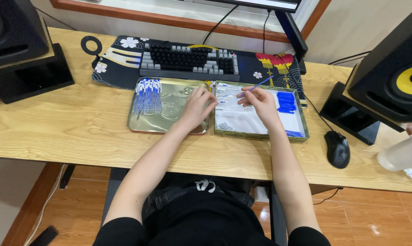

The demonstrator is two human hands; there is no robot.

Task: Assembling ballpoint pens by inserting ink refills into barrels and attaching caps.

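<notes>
My left hand (197, 105) hovers at the right edge of a golden metal tray (169, 123), pinching a clear pen barrel with a blue tip (224, 97) that points right. My right hand (259, 101) is over a white tray with a green patterned rim (301, 130) and holds a thin blue pen refill (257, 84) slanted up to the right. A row of assembled pens with blue caps (147, 95) lies at the golden tray's left. Loose blue caps (286, 101) are piled at the white tray's right side.
A black and grey keyboard (187, 59) sits on a patterned desk mat (119, 59) behind the trays. Black speakers with yellow cones stand at left (14, 32) and right (392, 77). A black mouse (337, 149) and a clear plastic bottle (404, 155) lie at right.
</notes>
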